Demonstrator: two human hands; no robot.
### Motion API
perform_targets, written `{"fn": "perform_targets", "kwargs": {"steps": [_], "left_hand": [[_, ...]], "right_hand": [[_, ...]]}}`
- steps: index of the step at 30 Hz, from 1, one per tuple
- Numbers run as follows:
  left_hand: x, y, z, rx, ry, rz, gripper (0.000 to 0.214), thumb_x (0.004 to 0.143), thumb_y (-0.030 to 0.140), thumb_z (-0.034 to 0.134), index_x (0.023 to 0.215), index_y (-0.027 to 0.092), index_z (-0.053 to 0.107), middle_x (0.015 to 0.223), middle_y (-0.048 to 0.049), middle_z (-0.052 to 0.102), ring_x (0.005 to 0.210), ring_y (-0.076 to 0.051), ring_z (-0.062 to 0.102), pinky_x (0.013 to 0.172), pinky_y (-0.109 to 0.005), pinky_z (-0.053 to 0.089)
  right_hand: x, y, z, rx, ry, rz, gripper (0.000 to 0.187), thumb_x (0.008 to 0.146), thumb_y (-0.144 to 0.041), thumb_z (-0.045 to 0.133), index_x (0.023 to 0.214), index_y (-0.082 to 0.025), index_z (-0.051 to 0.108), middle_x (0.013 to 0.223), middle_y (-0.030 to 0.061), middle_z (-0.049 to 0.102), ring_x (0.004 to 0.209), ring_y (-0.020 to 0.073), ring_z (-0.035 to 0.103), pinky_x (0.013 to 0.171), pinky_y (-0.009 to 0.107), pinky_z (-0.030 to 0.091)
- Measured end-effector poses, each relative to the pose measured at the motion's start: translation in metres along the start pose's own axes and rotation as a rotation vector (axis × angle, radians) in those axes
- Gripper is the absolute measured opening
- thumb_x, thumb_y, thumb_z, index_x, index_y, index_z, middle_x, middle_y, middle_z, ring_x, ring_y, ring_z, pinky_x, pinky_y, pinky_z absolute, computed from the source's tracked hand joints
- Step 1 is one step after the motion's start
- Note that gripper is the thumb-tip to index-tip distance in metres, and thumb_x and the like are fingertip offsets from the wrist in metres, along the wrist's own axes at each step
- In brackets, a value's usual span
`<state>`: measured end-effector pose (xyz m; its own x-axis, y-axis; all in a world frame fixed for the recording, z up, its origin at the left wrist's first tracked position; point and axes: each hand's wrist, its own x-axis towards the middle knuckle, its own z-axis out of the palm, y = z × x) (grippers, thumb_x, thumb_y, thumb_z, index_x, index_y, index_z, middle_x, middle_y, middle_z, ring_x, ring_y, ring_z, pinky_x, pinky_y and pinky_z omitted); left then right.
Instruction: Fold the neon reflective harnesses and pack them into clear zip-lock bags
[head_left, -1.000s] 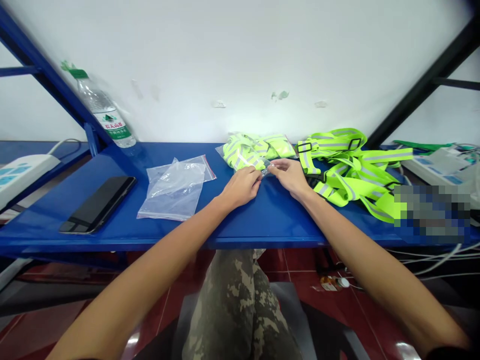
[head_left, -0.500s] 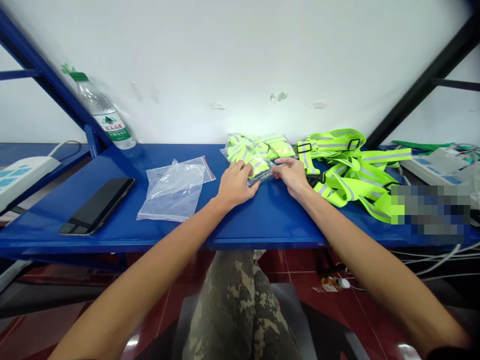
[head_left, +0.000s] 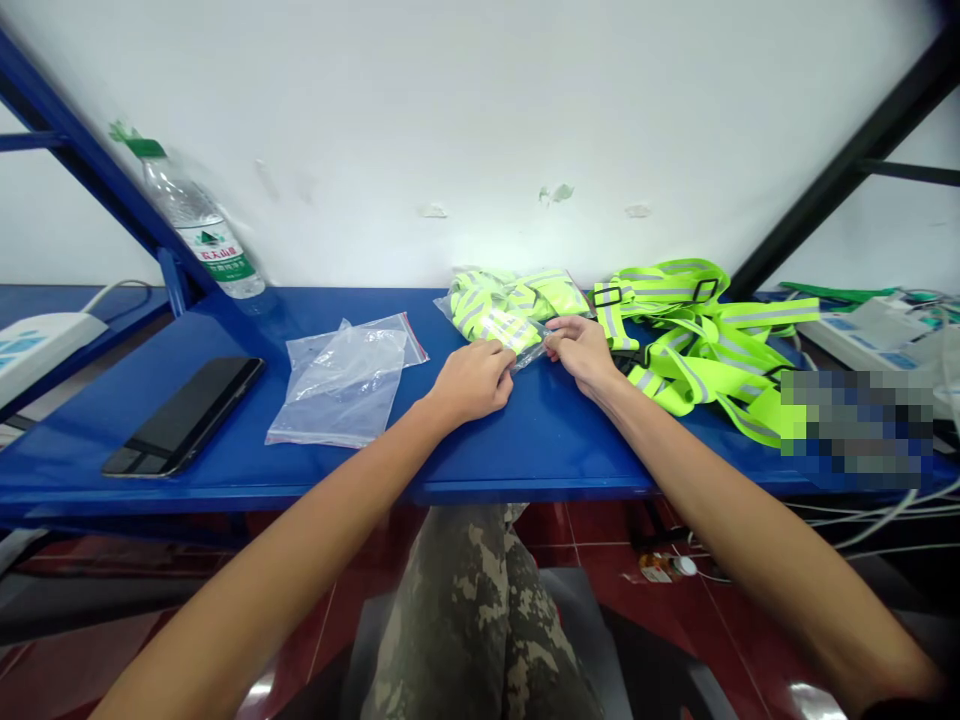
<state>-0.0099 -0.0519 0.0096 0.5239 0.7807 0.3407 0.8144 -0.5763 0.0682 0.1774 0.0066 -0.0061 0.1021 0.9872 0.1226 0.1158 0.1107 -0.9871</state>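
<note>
A clear plastic bag (head_left: 534, 352) with a folded yellow-green reflective strap (head_left: 491, 310) inside lies at the back middle of the blue table. My left hand (head_left: 474, 380) is closed at the bag's near left edge, fingers curled over the plastic. At its near right edge, my right hand (head_left: 579, 350) pinches the plastic between thumb and fingers. Behind it, another strap bundle (head_left: 559, 292) shows through clear plastic. Loose reflective straps (head_left: 694, 350) with black buckles lie in a heap just right of my right hand.
Flat clear zip bags (head_left: 345, 385) lie to the left, beside a black phone (head_left: 184, 415). A water bottle (head_left: 206, 225) leans at the back left by the blue frame. Power strips (head_left: 45, 350) and cables flank the table (head_left: 525, 460). A white wall stands behind.
My left hand has drawn slightly nearer and its fingers have curled in from lying over the bag. The right hand keeps its pinch. The view has shifted slightly.
</note>
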Motion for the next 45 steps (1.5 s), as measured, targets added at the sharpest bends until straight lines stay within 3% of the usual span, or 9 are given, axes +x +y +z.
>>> {"fn": "perform_targets", "kwargs": {"steps": [7,12,14,17,20,27,32,39,45], "left_hand": [[-0.006,0.001,-0.003,0.023,-0.029,-0.008,0.025,0.093,0.027,0.047,0.095,0.016,0.069,0.096,-0.0109,0.069,0.09,-0.025,0.064,0.078,-0.038,0.049],[-0.009,0.0,-0.003,-0.025,-0.001,0.013,0.025,0.094,0.027,0.046,0.097,0.015,0.068,0.1,-0.0123,0.067,0.094,-0.025,0.063,0.082,-0.037,0.051],[-0.009,0.001,-0.002,-0.018,-0.008,0.003,0.025,0.094,0.027,0.047,0.098,0.014,0.068,0.1,-0.0127,0.067,0.095,-0.025,0.063,0.084,-0.038,0.051],[-0.009,0.002,-0.002,-0.019,-0.006,-0.021,0.024,0.092,0.025,0.048,0.1,0.014,0.068,0.099,-0.0126,0.067,0.096,-0.026,0.064,0.086,-0.039,0.051],[-0.012,0.001,-0.003,-0.054,0.018,-0.063,0.021,0.089,0.026,0.052,0.097,0.014,0.067,0.098,-0.0123,0.067,0.095,-0.027,0.064,0.085,-0.039,0.052],[-0.021,-0.005,-0.002,-0.173,0.068,-0.062,0.013,0.088,0.024,0.055,0.084,0.017,0.065,0.092,-0.0093,0.068,0.09,-0.023,0.065,0.084,-0.036,0.052],[-0.022,-0.003,-0.002,-0.161,0.083,-0.081,0.017,0.09,0.025,0.052,0.091,0.015,0.066,0.094,-0.0107,0.07,0.091,-0.024,0.066,0.084,-0.037,0.052],[-0.022,-0.001,-0.003,-0.099,0.015,-0.044,0.026,0.094,0.021,0.045,0.093,0.011,0.069,0.098,-0.0144,0.07,0.094,-0.026,0.066,0.088,-0.039,0.052],[-0.023,-0.003,0.0,-0.139,0.048,-0.06,0.024,0.093,0.021,0.046,0.092,0.012,0.069,0.099,-0.014,0.07,0.096,-0.026,0.066,0.09,-0.039,0.053]], "right_hand": [[-0.005,0.011,-0.003,-0.399,0.0,-0.287,0.017,0.079,-0.021,0.057,0.092,-0.017,0.066,0.081,0.0044,0.067,0.071,0.0176,0.062,0.07,0.031,0.05],[-0.03,-0.002,0.001,-0.749,0.098,-0.712,0.023,0.089,-0.018,0.05,0.099,-0.014,0.07,0.122,0.0192,0.06,0.11,0.0312,0.058,0.095,0.046,0.047],[-0.04,-0.006,0.004,-0.864,0.038,-0.845,0.025,0.09,-0.017,0.049,0.101,-0.015,0.072,0.125,0.0189,0.06,0.114,0.0336,0.055,0.096,0.048,0.046],[-0.048,-0.007,0.007,-0.976,-0.195,-0.966,0.027,0.089,-0.014,0.049,0.101,-0.013,0.073,0.12,0.0171,0.064,0.109,0.0321,0.056,0.095,0.047,0.046],[-0.048,-0.005,0.007,-1.026,-0.299,-1.006,0.03,0.087,-0.013,0.049,0.101,-0.011,0.075,0.121,0.0171,0.064,0.111,0.0322,0.055,0.099,0.047,0.045],[-0.048,-0.004,0.004,-1.018,-0.324,-0.989,0.035,0.087,-0.011,0.047,0.1,-0.013,0.079,0.131,0.018,0.058,0.12,0.0341,0.052,0.103,0.051,0.044],[-0.049,-0.002,0.005,-1.021,-0.324,-0.981,0.037,0.088,-0.012,0.046,0.109,-0.015,0.077,0.132,0.0175,0.055,0.122,0.0333,0.05,0.103,0.051,0.045],[-0.046,-0.001,0.002,-0.998,-0.371,-0.998,0.046,0.085,-0.006,0.045,0.116,-0.019,0.077,0.132,0.0169,0.052,0.124,0.0329,0.047,0.104,0.051,0.043],[-0.045,-0.001,0.002,-0.991,-0.384,-0.995,0.049,0.085,-0.005,0.044,0.117,-0.021,0.077,0.134,0.0167,0.051,0.127,0.0332,0.045,0.103,0.052,0.043]]}}
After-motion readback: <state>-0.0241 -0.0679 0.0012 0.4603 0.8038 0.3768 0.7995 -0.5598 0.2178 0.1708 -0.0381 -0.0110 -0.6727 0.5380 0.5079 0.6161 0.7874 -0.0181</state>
